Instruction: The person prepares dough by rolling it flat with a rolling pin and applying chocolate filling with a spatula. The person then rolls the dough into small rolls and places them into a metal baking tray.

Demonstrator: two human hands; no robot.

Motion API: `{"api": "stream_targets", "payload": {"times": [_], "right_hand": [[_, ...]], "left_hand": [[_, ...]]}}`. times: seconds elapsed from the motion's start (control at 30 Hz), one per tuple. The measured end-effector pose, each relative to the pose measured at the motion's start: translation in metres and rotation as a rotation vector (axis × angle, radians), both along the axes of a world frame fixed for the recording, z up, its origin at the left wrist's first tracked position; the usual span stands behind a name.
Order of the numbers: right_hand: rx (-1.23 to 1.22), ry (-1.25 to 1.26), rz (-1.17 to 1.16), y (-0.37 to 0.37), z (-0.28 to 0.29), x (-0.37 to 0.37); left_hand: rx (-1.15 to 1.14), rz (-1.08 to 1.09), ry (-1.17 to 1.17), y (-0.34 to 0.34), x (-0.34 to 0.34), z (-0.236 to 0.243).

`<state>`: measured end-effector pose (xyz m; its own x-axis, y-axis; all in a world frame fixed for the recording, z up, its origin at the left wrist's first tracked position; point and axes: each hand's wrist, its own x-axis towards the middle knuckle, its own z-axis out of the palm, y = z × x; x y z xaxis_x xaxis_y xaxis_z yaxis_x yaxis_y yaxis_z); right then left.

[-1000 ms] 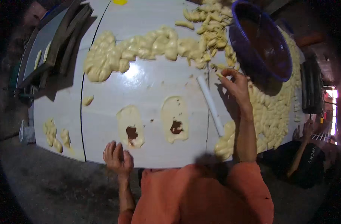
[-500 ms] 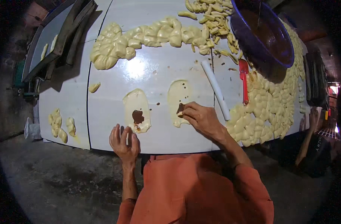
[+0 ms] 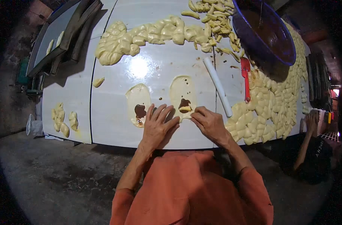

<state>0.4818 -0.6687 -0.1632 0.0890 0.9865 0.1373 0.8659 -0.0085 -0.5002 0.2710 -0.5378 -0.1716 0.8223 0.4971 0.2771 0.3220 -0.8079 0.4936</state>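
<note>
White table (image 3: pixel 114 90). Purple tub (image 3: pixel 243 22) approx. 2 o'clock of centre. Hands apart, w/ small gap: L hand (image 3: pixel 157 122) at 7 o'clock of dough sheet (image 3: pixel 180 90), fingers spread, can't tell if gripping; R hand (image 3: pixel 210 123) pinching edge at 5. Sheet nr. centre, on table, w/ brown filling (image 3: pixel 184 102) + pale slice (image 3: pixel 185 109) approx. 6.

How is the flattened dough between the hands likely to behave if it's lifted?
The dough looks thin, and its near edge seems puckered at the fingers, so it would probably sag and stretch. The brown filling looks glossy, so it may smear. The yellow piece lies loose on top and could slide if tilted.
</note>
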Motion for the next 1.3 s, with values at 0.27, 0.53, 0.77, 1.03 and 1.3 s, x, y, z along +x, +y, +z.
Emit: {"api": "stream_targets", "payload": {"times": [0.27,0.53,0.77,1.03,1.3], "right_hand": [[0.017,0.487,-0.175,0.011,0.016,0.003],[-0.115,0.116,-0.21,0.04,0.002,0.021],[-0.123,0.185,-0.108,0.035,0.016,0.021],[-0.079,0.212,0.045,0.049,0.009,0.029],[0.019,0.083,0.048,0.046,0.012,0.027]], "left_hand": [[-0.134,-0.015,-0.11,0.011,0.023,-0.003],[-0.055,0.267,-0.082,0.022,0.039,-0.01],[-0.085,0.06,-0.011,0.03,0.032,-0.003],[-0.091,-0.011,0.072,0.038,0.05,0.004],[-0.097,0.057,-0.023,0.043,0.046,-0.009]]}}
